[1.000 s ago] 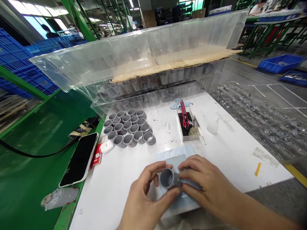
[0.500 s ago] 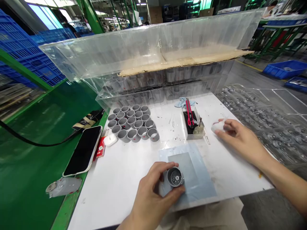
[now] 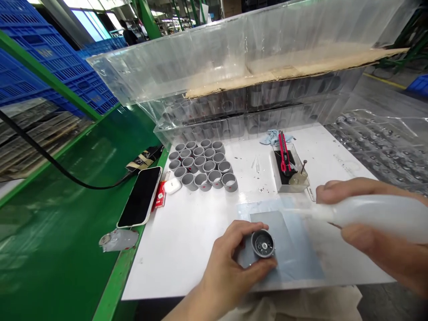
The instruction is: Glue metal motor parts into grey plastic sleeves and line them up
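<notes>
Head view: left hand (image 3: 234, 263) clamped round grey cylindrical cup (image 3: 263, 243), mouth up, over blue sheet (image 3: 304, 263). Right hand (image 3: 384, 254) clamped on white squeeze bottle (image 3: 377, 216), cup's 3 o'clock, nozzle (image 3: 317, 212) toward 9. Grey cup cluster (image 3: 203, 179) at 11, red-and-black utility knife (image 3: 284, 154) at 1.

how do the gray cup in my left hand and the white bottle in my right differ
The gray cup is short and wide-mouthed; the white bottle is bulbous with a thin nozzle. The cup's mouth faces up; the bottle is sideways, nozzle pointing left. Both are held.
</notes>
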`<action>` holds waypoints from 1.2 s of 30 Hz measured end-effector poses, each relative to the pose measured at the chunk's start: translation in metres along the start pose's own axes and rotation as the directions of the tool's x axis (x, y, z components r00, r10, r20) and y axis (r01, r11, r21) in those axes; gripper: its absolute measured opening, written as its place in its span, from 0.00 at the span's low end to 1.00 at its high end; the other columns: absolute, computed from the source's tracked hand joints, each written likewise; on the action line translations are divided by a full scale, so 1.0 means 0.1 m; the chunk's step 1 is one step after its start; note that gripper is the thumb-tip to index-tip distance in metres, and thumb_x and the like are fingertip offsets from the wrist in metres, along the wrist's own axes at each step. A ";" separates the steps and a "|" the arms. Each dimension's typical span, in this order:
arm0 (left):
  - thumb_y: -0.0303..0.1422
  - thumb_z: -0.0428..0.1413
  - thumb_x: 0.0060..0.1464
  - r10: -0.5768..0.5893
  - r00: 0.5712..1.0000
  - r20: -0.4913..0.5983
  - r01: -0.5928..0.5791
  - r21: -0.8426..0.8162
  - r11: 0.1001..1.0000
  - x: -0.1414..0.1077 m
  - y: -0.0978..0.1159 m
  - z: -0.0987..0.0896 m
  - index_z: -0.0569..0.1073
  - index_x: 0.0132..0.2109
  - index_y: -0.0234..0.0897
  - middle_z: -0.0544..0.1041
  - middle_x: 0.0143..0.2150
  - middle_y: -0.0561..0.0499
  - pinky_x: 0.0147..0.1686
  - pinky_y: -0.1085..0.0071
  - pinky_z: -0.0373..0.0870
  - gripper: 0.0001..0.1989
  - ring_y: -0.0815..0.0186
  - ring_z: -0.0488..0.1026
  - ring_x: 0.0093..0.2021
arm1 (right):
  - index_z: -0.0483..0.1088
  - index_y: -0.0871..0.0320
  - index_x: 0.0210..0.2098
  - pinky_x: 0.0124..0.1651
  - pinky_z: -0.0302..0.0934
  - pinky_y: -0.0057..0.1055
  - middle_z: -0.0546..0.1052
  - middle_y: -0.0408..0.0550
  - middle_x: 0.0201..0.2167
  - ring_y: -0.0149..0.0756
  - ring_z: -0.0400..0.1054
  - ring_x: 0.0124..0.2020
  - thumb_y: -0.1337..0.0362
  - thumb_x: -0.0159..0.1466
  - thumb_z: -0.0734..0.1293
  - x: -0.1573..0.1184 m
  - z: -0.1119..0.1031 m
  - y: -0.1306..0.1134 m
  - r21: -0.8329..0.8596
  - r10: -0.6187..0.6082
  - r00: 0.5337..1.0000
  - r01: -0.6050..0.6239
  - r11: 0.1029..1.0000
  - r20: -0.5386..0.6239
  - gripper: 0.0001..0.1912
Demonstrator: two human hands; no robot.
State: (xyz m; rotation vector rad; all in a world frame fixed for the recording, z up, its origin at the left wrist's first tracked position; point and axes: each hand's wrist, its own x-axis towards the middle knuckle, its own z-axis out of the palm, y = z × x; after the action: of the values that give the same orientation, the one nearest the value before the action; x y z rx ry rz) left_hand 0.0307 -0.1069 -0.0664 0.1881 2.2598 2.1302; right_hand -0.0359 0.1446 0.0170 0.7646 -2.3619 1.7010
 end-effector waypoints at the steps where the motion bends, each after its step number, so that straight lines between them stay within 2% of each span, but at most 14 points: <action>1: 0.29 0.72 0.56 -0.010 1.000 0.000 0.010 -0.004 1.000 0.00 0.00 0.00 0.77 0.59 0.51 0.77 0.56 0.52 0.53 0.68 0.70 0.26 0.61 0.75 0.53 | 0.78 0.48 0.47 0.21 0.66 0.21 0.81 0.44 0.43 0.30 0.75 0.26 0.52 0.73 0.70 0.06 0.04 -0.03 0.023 -0.019 1.000 0.019 1.000 0.011 0.10; 4: 0.30 0.73 0.56 -0.026 1.000 0.005 0.026 -0.007 1.000 -0.01 0.01 0.00 0.78 0.59 0.50 0.77 0.54 0.51 0.51 0.66 0.71 0.26 0.59 0.75 0.52 | 0.76 0.52 0.43 0.30 0.69 0.24 0.80 0.45 0.37 0.31 0.75 0.32 0.56 0.75 0.68 0.21 0.20 -0.07 0.033 -0.166 0.985 0.164 0.986 0.055 0.08; 6: 0.31 0.73 0.56 -0.029 1.000 -0.001 0.029 -0.010 1.000 -0.01 0.00 0.00 0.78 0.58 0.51 0.78 0.54 0.52 0.50 0.66 0.70 0.25 0.59 0.76 0.51 | 0.75 0.57 0.40 0.31 0.65 0.27 0.77 0.45 0.31 0.29 0.70 0.29 0.62 0.72 0.71 0.28 0.32 -0.04 0.027 -0.311 0.945 0.310 0.951 0.107 0.05; 8: 0.31 0.72 0.56 -0.042 0.999 -0.011 0.042 -0.011 0.999 -0.01 0.00 -0.01 0.78 0.58 0.52 0.78 0.53 0.52 0.49 0.66 0.70 0.24 0.60 0.76 0.50 | 0.73 0.59 0.36 0.30 0.58 0.28 0.74 0.43 0.26 0.26 0.63 0.26 0.65 0.69 0.72 0.32 0.45 0.02 0.040 -0.381 0.916 0.379 0.924 0.128 0.06; 11: 0.32 0.73 0.55 -0.076 0.997 -0.008 0.076 -0.007 0.997 -0.01 0.00 -0.01 0.78 0.58 0.49 0.78 0.52 0.51 0.49 0.64 0.70 0.24 0.59 0.76 0.49 | 0.71 0.60 0.34 0.32 0.56 0.29 0.72 0.41 0.25 0.25 0.62 0.27 0.66 0.70 0.71 0.31 0.59 0.16 0.046 -0.345 0.930 0.342 0.939 0.128 0.09; 15: 0.32 0.75 0.53 -0.080 0.997 -0.011 0.080 -0.036 0.996 -0.01 0.00 0.00 0.79 0.58 0.46 0.78 0.52 0.49 0.51 0.63 0.71 0.26 0.57 0.76 0.50 | 0.71 0.59 0.40 0.36 0.59 0.28 0.74 0.40 0.31 0.26 0.65 0.31 0.64 0.73 0.69 0.24 0.66 0.31 0.069 -0.314 0.925 0.306 0.950 0.214 0.06; 20: 0.30 0.75 0.53 -0.077 0.997 -0.020 0.076 -0.056 0.996 0.01 0.00 0.01 0.79 0.56 0.44 0.78 0.52 0.49 0.53 0.62 0.72 0.24 0.55 0.76 0.51 | 0.71 0.58 0.41 0.38 0.60 0.25 0.75 0.37 0.31 0.24 0.66 0.32 0.63 0.72 0.72 0.22 0.72 0.32 -0.025 -0.262 0.940 0.274 0.961 0.219 0.06; 24: 0.29 0.74 0.53 -0.084 0.996 -0.026 0.082 -0.054 0.995 0.01 0.02 0.01 0.79 0.57 0.45 0.78 0.52 0.50 0.53 0.63 0.72 0.25 0.56 0.76 0.51 | 0.72 0.59 0.44 0.37 0.58 0.30 0.73 0.40 0.30 0.28 0.63 0.32 0.58 0.72 0.72 0.22 0.72 0.32 -0.019 -0.312 0.924 0.324 0.946 0.222 0.10; 29: 0.29 0.71 0.56 -0.073 0.997 -0.023 0.071 -0.070 0.995 -0.01 0.04 0.02 0.79 0.56 0.47 0.79 0.51 0.51 0.50 0.66 0.72 0.22 0.59 0.77 0.49 | 0.69 0.61 0.43 0.37 0.54 0.36 0.75 0.48 0.34 0.34 0.63 0.34 0.60 0.75 0.67 0.22 0.65 0.37 -0.001 -0.428 0.847 0.451 0.893 0.315 0.09; 33: 0.29 0.73 0.55 -0.079 0.996 -0.030 0.077 -0.070 0.995 -0.01 0.03 0.01 0.79 0.56 0.48 0.79 0.50 0.51 0.50 0.66 0.72 0.24 0.59 0.77 0.49 | 0.72 0.63 0.48 0.36 0.53 0.36 0.76 0.49 0.34 0.35 0.63 0.33 0.62 0.73 0.68 0.24 0.61 0.36 -0.014 -0.440 0.849 0.464 0.886 0.294 0.09; 36: 0.30 0.73 0.55 -0.069 0.997 -0.024 0.068 -0.047 0.997 0.00 0.01 0.01 0.79 0.56 0.49 0.79 0.50 0.52 0.49 0.66 0.72 0.23 0.59 0.77 0.48 | 0.69 0.62 0.42 0.35 0.52 0.35 0.75 0.47 0.32 0.34 0.64 0.32 0.64 0.73 0.67 0.24 0.62 0.34 0.055 -0.435 0.853 0.438 0.897 0.288 0.06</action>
State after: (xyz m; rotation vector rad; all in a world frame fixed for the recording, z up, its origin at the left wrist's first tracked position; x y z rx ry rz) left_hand 0.0313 -0.1061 -0.0654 0.0811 2.1944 2.1600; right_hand -0.0610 0.0881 -0.0248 1.5123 -2.1265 1.4542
